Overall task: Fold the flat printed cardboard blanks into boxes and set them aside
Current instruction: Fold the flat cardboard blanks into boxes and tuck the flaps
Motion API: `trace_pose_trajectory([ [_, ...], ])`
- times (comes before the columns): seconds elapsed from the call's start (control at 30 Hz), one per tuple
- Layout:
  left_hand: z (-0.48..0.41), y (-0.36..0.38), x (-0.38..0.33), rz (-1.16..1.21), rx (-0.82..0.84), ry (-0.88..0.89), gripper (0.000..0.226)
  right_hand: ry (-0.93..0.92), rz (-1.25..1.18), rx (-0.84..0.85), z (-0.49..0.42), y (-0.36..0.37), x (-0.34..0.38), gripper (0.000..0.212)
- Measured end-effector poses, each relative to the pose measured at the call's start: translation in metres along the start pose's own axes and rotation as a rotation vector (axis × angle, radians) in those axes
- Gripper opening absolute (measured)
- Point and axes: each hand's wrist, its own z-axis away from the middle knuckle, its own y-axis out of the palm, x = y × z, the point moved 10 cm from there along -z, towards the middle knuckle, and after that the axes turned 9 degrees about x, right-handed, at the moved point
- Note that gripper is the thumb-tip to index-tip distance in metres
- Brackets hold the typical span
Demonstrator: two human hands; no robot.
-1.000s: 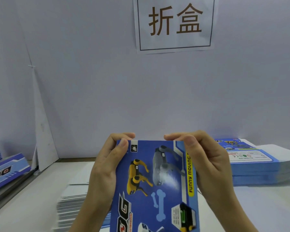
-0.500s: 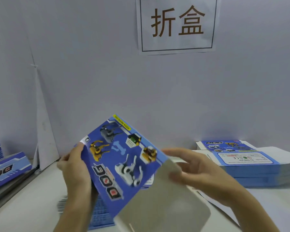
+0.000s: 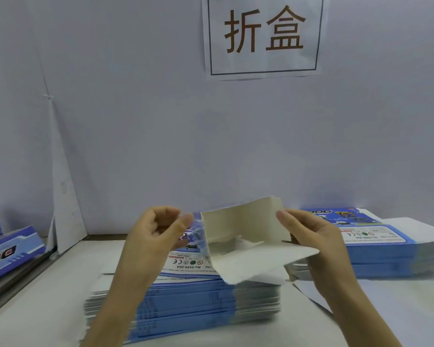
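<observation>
A cardboard blank hangs in the air above the table, partly folded, its plain white inside facing me and a wide white flap drooping toward me. My right hand grips its right edge, thumb on the white face. At its left edge my left hand has curled fingers that pinch a blurred blue flap. Directly below lies a tall stack of flat blue printed blanks, the top one showing a white label panel.
A second stack of flat blanks sits at the right. Folded blue boxes lie at the far left on a dark rail. A white wall with a paper sign closes the back. A white card leans in the corner.
The blank has been turned over: its blue printed face was toward me, now the white inside shows. Both hands have come down and spread apart along its edges.
</observation>
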Motion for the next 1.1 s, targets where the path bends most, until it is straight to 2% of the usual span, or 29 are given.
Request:
trace_pose_trajectory([
  [0.07, 0.004, 0.017, 0.004, -0.029, 0.161, -0.072, 0.061, 0.008, 0.001, -0.013, -0.001, 0.002, -0.005, 0.008],
  [0.1, 0.007, 0.023, 0.007, -0.103, 0.202, -0.108, 0.067, -0.004, 0.005, -0.018, -0.002, 0.004, -0.005, 0.008],
  [0.17, 0.007, 0.023, 0.011, -0.238, 0.171, -0.112, 0.058, -0.026, 0.029, -0.016, -0.003, 0.005, -0.006, 0.009],
  [0.23, 0.003, 0.018, 0.010, -0.225, 0.113, -0.048, 0.028, -0.007, 0.013, -0.013, -0.004, 0.005, -0.012, 0.010],
  [0.3, -0.001, 0.010, 0.009, -0.110, 0.081, -0.013, 0.009, 0.071, -0.059, -0.059, -0.005, -0.001, -0.026, 0.011],
  [0.37, -0.004, 0.004, 0.022, 0.073, 0.091, -0.062, 0.014, 0.223, -0.171, -0.055, -0.004, 0.001, -0.045, 0.013],
  [0.43, -0.003, 0.014, 0.039, 0.349, 0.204, -0.167, 0.021, 0.435, -0.433, 0.057, 0.002, 0.021, -0.067, 0.021],
  [0.5, 0.001, 0.024, 0.051, 0.521, 0.275, -0.240, 0.025, 0.622, -0.642, 0.164, 0.015, 0.044, -0.075, 0.026],
  [0.6, 0.001, 0.027, 0.060, 0.627, 0.279, -0.273, 0.027, 0.703, -0.730, 0.235, 0.022, 0.056, -0.071, 0.023],
  [0.7, -0.006, 0.015, 0.051, 0.631, 0.177, -0.206, 0.021, 0.590, -0.840, 0.130, 0.015, 0.052, -0.060, 0.039],
  [0.77, -0.010, 0.005, 0.040, 0.567, 0.114, -0.131, 0.018, 0.523, -0.823, 0.063, 0.012, 0.047, -0.055, 0.052],
  [0.83, -0.008, 0.008, 0.028, 0.431, 0.169, -0.091, 0.022, 0.471, -0.776, 0.131, 0.011, 0.054, -0.046, 0.066],
  [0.97, 0.005, 0.023, 0.007, 0.010, 0.375, -0.085, 0.045, 0.301, -0.702, 0.257, 0.009, 0.057, -0.016, 0.062],
  [1.1, 0.005, 0.018, -0.007, -0.049, 0.343, -0.024, 0.042, 0.183, -0.620, 0.428, 0.009, 0.060, 0.005, 0.090],
])
